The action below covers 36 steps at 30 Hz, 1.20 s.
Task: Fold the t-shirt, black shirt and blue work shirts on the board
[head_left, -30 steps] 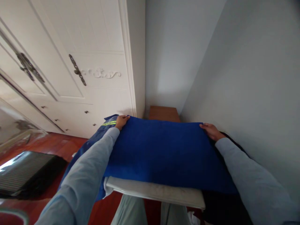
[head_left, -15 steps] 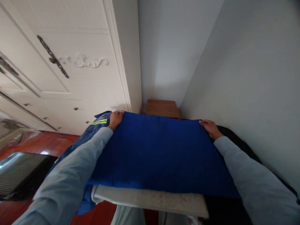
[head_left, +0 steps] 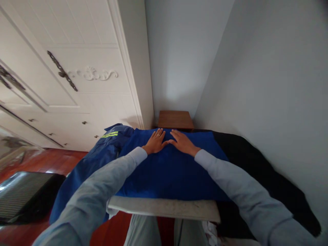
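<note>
A blue cloth garment (head_left: 169, 174) lies spread over a pale padded board (head_left: 166, 206). My left hand (head_left: 155, 140) rests flat on the cloth near its far edge, fingers spread, a ring on one finger. Beside it my right hand (head_left: 183, 142) also lies flat, its fingers stretched out. The two thumbs meet or nearly meet. Left of the cloth hangs a darker blue part with yellow-green reflective stripes (head_left: 110, 134); whether it belongs to the same garment I cannot tell. Black fabric (head_left: 246, 150) lies to the right.
A white cabinet (head_left: 97, 99) with dark metal handles stands at the left. Behind the board is a small brown wooden stand (head_left: 175, 119) against the grey wall (head_left: 269, 85). On the reddish floor (head_left: 61, 160) at left lies a black ribbed object (head_left: 25, 194).
Both hands have let go of the cloth's far corners. They have moved inward to the middle and now lie flat on it. More black fabric shows at the right.
</note>
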Each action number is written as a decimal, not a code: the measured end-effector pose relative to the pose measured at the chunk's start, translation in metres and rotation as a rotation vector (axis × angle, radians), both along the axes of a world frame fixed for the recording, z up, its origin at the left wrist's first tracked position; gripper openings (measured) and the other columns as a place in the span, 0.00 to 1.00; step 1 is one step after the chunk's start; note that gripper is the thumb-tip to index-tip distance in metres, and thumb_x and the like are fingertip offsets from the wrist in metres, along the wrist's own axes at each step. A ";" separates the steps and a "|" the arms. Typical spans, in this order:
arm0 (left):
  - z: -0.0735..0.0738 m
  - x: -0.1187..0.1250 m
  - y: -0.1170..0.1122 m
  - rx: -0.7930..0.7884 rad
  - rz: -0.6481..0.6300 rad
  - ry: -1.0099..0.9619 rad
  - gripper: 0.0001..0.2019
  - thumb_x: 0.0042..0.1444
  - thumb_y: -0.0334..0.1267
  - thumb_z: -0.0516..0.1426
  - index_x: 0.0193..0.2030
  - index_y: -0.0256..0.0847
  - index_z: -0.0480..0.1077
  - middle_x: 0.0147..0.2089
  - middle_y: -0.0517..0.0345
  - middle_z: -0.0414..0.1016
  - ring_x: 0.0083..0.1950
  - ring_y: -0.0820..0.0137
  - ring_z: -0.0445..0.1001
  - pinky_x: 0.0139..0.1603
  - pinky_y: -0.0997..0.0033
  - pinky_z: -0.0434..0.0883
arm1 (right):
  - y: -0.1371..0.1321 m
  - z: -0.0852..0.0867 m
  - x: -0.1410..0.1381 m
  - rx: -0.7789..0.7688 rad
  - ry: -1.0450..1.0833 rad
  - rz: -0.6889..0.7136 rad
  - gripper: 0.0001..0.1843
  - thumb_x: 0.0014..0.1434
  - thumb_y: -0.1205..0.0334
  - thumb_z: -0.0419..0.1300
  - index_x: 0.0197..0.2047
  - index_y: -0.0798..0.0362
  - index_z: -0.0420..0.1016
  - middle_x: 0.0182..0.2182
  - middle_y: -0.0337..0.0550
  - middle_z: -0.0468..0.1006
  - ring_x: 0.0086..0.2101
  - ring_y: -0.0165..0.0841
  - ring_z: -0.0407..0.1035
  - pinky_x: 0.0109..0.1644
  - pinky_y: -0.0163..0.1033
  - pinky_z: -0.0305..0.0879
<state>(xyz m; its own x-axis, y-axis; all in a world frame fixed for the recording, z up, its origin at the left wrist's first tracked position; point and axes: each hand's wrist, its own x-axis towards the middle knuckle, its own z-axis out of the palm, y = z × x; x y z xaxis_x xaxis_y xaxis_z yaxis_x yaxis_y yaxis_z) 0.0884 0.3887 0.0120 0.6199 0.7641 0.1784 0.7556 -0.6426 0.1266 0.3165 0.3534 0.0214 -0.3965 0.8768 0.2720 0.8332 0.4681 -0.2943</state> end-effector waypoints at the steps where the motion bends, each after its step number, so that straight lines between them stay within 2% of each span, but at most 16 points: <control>1: -0.009 0.005 -0.003 -0.009 0.000 0.022 0.36 0.70 0.56 0.43 0.74 0.30 0.55 0.77 0.35 0.50 0.78 0.50 0.46 0.76 0.47 0.50 | -0.003 -0.008 -0.016 -0.021 -0.055 0.025 0.37 0.71 0.40 0.45 0.70 0.59 0.63 0.70 0.58 0.61 0.70 0.47 0.54 0.72 0.54 0.51; 3: -0.022 0.008 -0.007 -0.009 0.009 0.037 0.35 0.70 0.56 0.42 0.74 0.31 0.55 0.77 0.37 0.50 0.78 0.52 0.46 0.76 0.47 0.48 | -0.007 -0.023 -0.027 -0.073 -0.135 0.025 0.38 0.72 0.40 0.42 0.72 0.60 0.61 0.71 0.59 0.58 0.71 0.47 0.51 0.73 0.56 0.48; 6: -0.032 0.005 -0.006 0.002 0.026 0.018 0.37 0.70 0.59 0.40 0.74 0.32 0.55 0.77 0.38 0.50 0.79 0.54 0.46 0.77 0.48 0.48 | -0.010 -0.037 -0.005 -0.125 -0.191 -0.019 0.39 0.72 0.40 0.39 0.74 0.58 0.57 0.73 0.56 0.55 0.72 0.45 0.47 0.74 0.56 0.44; 11: -0.033 0.003 -0.001 -0.023 0.028 -0.006 0.39 0.69 0.61 0.40 0.75 0.32 0.55 0.78 0.39 0.49 0.79 0.53 0.45 0.77 0.49 0.45 | -0.013 -0.040 0.041 -0.162 -0.220 -0.066 0.40 0.71 0.38 0.38 0.76 0.54 0.52 0.74 0.53 0.51 0.73 0.44 0.43 0.75 0.56 0.41; 16: -0.038 0.004 0.001 -0.027 0.022 -0.031 0.37 0.69 0.60 0.41 0.75 0.37 0.55 0.78 0.43 0.51 0.79 0.54 0.46 0.77 0.49 0.45 | -0.013 -0.042 0.044 -0.156 -0.207 -0.071 0.41 0.71 0.36 0.37 0.76 0.52 0.51 0.74 0.52 0.51 0.73 0.44 0.44 0.75 0.58 0.41; 21: -0.031 0.003 0.002 -0.064 0.015 -0.030 0.35 0.71 0.57 0.41 0.74 0.32 0.57 0.77 0.40 0.51 0.79 0.54 0.46 0.77 0.50 0.45 | -0.013 -0.041 0.042 -0.163 -0.216 -0.074 0.41 0.70 0.36 0.36 0.76 0.52 0.51 0.74 0.52 0.51 0.73 0.43 0.43 0.75 0.56 0.41; 25: -0.016 -0.003 -0.005 -0.101 0.038 -0.098 0.31 0.73 0.50 0.41 0.70 0.29 0.63 0.75 0.39 0.58 0.78 0.56 0.51 0.76 0.53 0.50 | -0.015 -0.030 0.038 -0.180 -0.252 -0.098 0.39 0.71 0.38 0.38 0.76 0.52 0.52 0.74 0.52 0.51 0.73 0.44 0.44 0.74 0.58 0.40; 28: -0.008 -0.009 -0.024 -0.078 0.093 -0.145 0.31 0.73 0.50 0.41 0.69 0.27 0.63 0.74 0.35 0.58 0.78 0.55 0.50 0.75 0.52 0.52 | -0.026 -0.017 0.019 -0.169 -0.287 -0.199 0.38 0.71 0.42 0.40 0.74 0.58 0.56 0.73 0.58 0.54 0.72 0.50 0.46 0.73 0.63 0.40; 30: -0.007 -0.010 -0.046 -0.057 0.090 -0.160 0.32 0.72 0.52 0.41 0.70 0.27 0.61 0.75 0.33 0.56 0.78 0.53 0.48 0.75 0.49 0.53 | -0.041 -0.011 -0.004 -0.101 -0.247 -0.227 0.38 0.72 0.45 0.40 0.73 0.62 0.57 0.72 0.62 0.55 0.71 0.52 0.47 0.73 0.64 0.40; 33: -0.010 -0.011 -0.084 -0.053 0.003 -0.168 0.32 0.72 0.53 0.40 0.74 0.33 0.55 0.76 0.37 0.53 0.79 0.54 0.46 0.74 0.47 0.53 | -0.075 -0.009 -0.043 -0.007 -0.150 -0.104 0.35 0.73 0.50 0.38 0.74 0.62 0.54 0.73 0.59 0.54 0.72 0.48 0.47 0.73 0.59 0.43; 36: -0.016 -0.020 -0.113 -0.097 -0.029 -0.114 0.33 0.72 0.53 0.39 0.75 0.33 0.53 0.77 0.38 0.51 0.79 0.55 0.45 0.75 0.48 0.52 | -0.111 -0.016 -0.065 -0.038 -0.141 -0.040 0.34 0.73 0.51 0.37 0.74 0.61 0.56 0.72 0.58 0.56 0.71 0.46 0.49 0.73 0.56 0.46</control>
